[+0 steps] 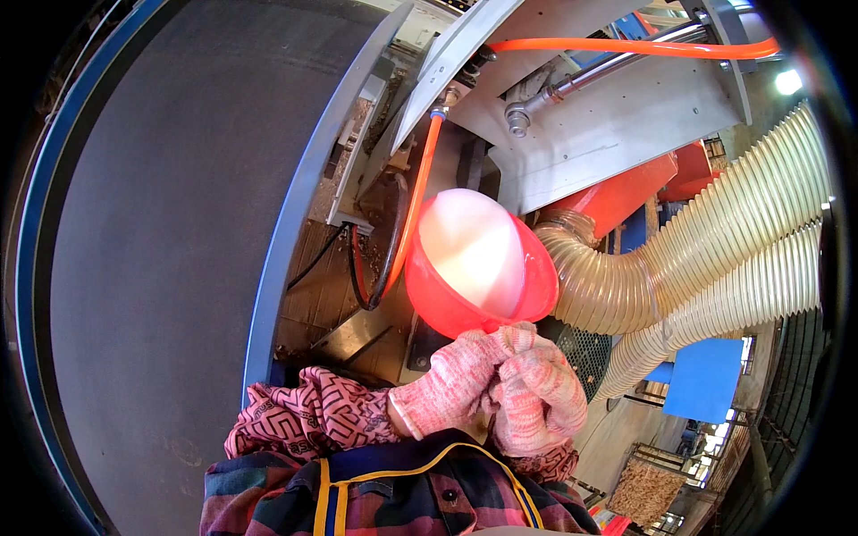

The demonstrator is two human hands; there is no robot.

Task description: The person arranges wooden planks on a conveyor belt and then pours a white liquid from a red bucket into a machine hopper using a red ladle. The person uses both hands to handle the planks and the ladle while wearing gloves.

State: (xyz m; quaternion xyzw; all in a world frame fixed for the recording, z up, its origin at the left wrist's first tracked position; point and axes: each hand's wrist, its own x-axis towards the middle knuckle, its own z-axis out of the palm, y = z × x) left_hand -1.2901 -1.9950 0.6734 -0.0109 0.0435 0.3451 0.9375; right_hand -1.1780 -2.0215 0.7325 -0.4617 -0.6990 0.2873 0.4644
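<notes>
A round red plastic container is in front of my chest, its mouth facing up and tilted. Inside lies something smooth and white, partly washed out by glare; whether it is liquid or solid I cannot tell. My left hand, in a pink-and-white knitted glove, is closed at the container's near side. Pressed against it, my right hand wears a matching glove, and its fingers are curled. Both seem to grip the container's near edge, though the fingers hide the exact hold.
A wide dark conveyor belt with a blue edge runs along my left. Ahead stands a grey metal machine frame with an orange air hose and a cylinder rod. Thick ribbed ducts cross on the right.
</notes>
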